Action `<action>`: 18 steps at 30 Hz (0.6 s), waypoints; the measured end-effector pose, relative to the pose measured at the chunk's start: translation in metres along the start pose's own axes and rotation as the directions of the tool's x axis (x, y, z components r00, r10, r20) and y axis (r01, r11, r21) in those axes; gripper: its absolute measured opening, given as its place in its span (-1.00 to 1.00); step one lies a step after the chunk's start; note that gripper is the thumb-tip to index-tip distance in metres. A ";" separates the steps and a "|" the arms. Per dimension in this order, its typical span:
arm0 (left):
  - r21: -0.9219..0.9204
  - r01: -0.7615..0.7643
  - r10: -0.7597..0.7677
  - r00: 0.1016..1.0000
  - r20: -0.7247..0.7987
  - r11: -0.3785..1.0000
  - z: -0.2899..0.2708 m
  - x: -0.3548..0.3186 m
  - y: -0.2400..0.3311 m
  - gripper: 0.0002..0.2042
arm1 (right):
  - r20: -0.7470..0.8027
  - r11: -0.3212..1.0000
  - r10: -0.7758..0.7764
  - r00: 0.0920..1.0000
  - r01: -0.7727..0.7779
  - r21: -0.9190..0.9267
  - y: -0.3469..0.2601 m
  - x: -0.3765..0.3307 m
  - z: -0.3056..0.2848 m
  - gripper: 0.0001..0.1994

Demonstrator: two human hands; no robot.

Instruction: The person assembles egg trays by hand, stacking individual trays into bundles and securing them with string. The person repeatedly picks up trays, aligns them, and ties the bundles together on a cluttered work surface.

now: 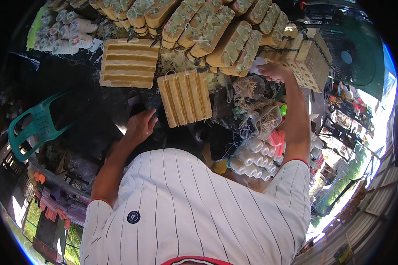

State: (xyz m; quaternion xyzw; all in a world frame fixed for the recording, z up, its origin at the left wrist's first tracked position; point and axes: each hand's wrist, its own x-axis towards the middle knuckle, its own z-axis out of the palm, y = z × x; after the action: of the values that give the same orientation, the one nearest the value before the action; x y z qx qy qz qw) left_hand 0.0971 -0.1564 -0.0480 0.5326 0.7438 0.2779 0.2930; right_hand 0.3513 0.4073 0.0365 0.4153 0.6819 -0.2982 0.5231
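Note:
My right hand reaches out to the far right, fingers closed around a small whitish, translucent piece whose kind I cannot make out. It is beside a stack of long yellow-brown blocks with pale green patches on top. My left hand hangs near my lap, holding nothing, its fingers slightly bent and apart. Between the hands lies a square yellow-brown slab with deep parallel grooves and a thin loop at its far edge. Another grooved slab lies farther left, its grooves running crosswise.
Whitish bundles are piled at the far left. Near my right arm are a clear bag of thin pale sticks, a tangle of string and several white rolls. A green plastic chair stands left; a pale block with holes stands right.

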 end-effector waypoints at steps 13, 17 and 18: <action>0.015 0.075 -0.075 0.997 0.024 0.997 0.004 -0.011 -0.003 -0.65 | 0.187 0.352 0.044 0.981 0.160 -0.922 -0.048 0.052 0.006 -0.43; -0.029 0.032 -0.034 0.997 -0.064 0.999 0.010 -0.020 -0.019 -0.65 | -0.228 0.930 -0.223 0.948 0.137 -0.341 -0.006 -0.018 -0.001 -0.37; -0.039 0.036 -0.040 0.993 -0.113 0.999 0.012 -0.025 -0.023 -0.66 | -0.267 0.965 -0.202 0.942 0.145 -0.220 -0.027 -0.045 -0.003 -0.37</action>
State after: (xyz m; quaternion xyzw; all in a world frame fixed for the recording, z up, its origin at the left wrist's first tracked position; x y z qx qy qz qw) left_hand 0.0983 -0.1857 -0.0690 0.4961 0.7639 0.3159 0.2655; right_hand 0.3312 0.3859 0.0795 0.3382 0.8109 -0.2107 0.4286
